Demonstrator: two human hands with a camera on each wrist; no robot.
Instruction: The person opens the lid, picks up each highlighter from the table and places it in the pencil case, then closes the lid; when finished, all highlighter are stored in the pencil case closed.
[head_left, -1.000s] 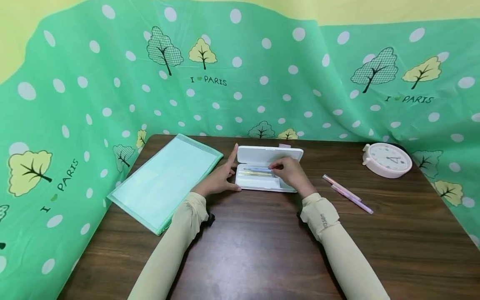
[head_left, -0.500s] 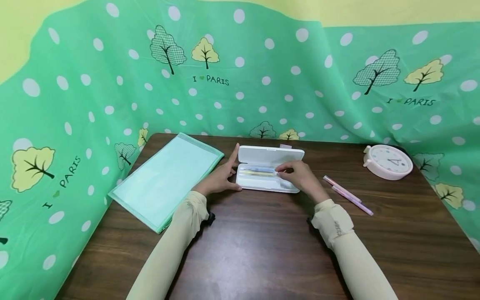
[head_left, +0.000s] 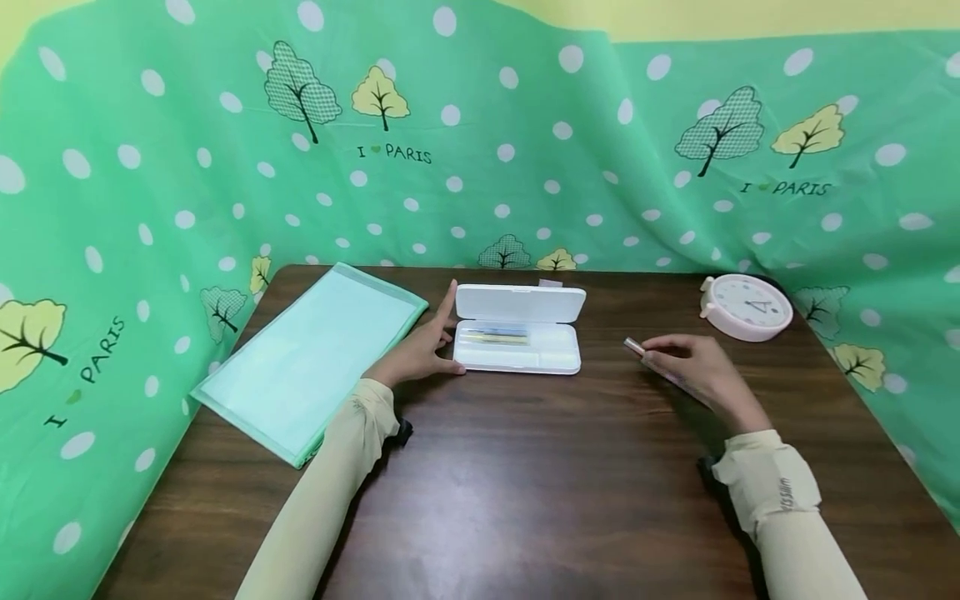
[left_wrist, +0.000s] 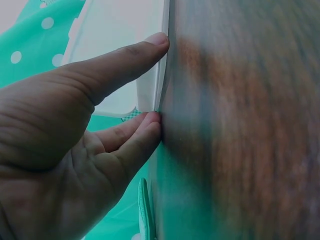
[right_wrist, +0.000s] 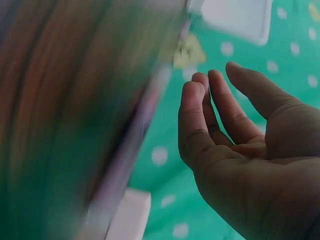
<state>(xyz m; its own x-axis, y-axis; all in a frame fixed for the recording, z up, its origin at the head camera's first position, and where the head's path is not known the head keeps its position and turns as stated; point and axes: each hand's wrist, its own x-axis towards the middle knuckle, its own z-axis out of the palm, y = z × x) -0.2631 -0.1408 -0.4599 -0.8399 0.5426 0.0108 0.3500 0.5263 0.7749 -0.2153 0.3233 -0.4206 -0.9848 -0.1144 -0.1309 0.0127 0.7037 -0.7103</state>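
Observation:
A white pencil case (head_left: pixel 558 346) lies open at the back middle of the table, with a yellow pen (head_left: pixel 498 339) and a bluish one in its rear tray. My left hand (head_left: pixel 416 352) rests at the left end of the case. In the left wrist view, the straight thumb (left_wrist: pixel 130 57) touches the case's edge and the other fingertips meet its corner. My right hand (head_left: pixel 701 373) hovers over two pink-purple pens (head_left: pixel 633 344) on the table, partly hiding them. The right wrist view has nothing between thumb and fingers; a blurred pen (right_wrist: pixel 137 127) lies beyond them.
A mint-green folder (head_left: pixel 315 358) lies to the left, near the left forearm. At the back right stands a pink round clock (head_left: pixel 750 307). A small pinkish piece (head_left: pixel 551 283) shows behind the lid. A green printed cloth (head_left: pixel 420 196) hangs around the table.
My right hand has left the pencil case and moved right to the pens on the table. The left hand keeps its place at the case. The head view has shifted slightly.

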